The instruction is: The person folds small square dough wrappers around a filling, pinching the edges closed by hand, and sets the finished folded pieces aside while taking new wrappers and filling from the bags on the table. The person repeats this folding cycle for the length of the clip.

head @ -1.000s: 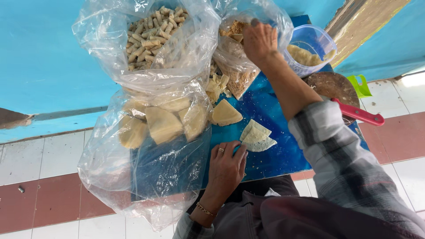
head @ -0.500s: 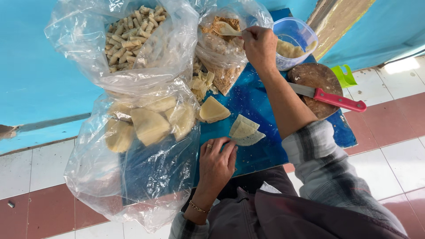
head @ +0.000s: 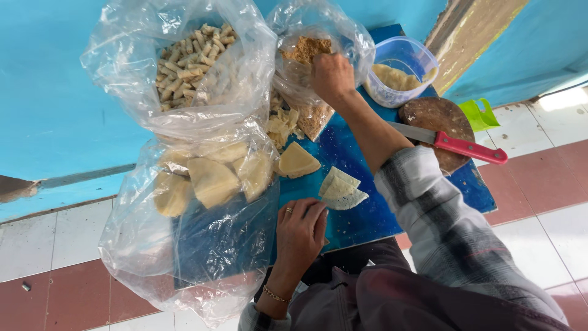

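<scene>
A: The blue bench (head: 355, 214) carries a clear plastic bag of pale folded pastries (head: 208, 184) along its left edge. Where are the hands?

B: The right hand (head: 331, 76) reaches into the clear bag of brown crumbs (head: 309, 52) at the far edge, fingers curled shut on crumbs, apparently. The left hand (head: 300, 230) rests open at the near edge, beside thin triangular pastry sheets (head: 340, 190).

A: Risks?

B: The sleeve could knock the red-handled knife (head: 453, 144). Earlier, the right hand hovered higher.
</scene>
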`<state>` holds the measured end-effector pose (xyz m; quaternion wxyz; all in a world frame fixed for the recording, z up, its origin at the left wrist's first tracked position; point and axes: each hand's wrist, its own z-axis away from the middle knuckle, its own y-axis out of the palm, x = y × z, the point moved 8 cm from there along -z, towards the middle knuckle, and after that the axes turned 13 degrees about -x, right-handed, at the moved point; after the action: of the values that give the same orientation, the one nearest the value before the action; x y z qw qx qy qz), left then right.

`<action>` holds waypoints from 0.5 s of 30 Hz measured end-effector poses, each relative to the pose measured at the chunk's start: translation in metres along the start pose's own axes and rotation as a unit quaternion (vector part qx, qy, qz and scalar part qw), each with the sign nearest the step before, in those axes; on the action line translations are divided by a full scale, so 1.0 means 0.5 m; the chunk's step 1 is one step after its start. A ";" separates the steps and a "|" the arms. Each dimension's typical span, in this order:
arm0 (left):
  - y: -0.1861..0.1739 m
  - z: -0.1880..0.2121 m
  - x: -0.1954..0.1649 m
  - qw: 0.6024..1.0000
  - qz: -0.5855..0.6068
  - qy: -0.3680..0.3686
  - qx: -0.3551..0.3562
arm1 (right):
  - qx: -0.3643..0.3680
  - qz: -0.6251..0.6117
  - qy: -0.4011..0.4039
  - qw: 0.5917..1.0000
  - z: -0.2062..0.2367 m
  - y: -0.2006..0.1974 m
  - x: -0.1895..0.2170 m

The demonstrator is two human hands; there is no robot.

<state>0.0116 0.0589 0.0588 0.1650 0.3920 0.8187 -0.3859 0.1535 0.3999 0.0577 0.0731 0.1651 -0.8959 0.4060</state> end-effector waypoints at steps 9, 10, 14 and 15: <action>0.010 0.005 0.011 1.000 0.008 -0.006 0.007 | -0.139 -0.210 0.144 0.957 0.072 -0.136 -0.070; 0.010 0.005 0.012 1.000 0.003 -0.008 0.005 | -0.128 -0.234 0.175 0.948 0.076 -0.141 -0.072; 0.007 0.005 0.007 1.000 -0.003 -0.009 -0.002 | -0.081 -0.294 0.288 0.908 0.080 -0.159 -0.065; 0.003 0.004 0.005 1.000 -0.003 -0.008 -0.007 | -0.071 -0.321 0.310 0.892 0.080 -0.163 -0.060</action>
<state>0.0113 0.0595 0.0554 0.1726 0.3852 0.8214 -0.3836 0.2107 0.3264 0.0807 0.4854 0.3040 -0.7518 0.3266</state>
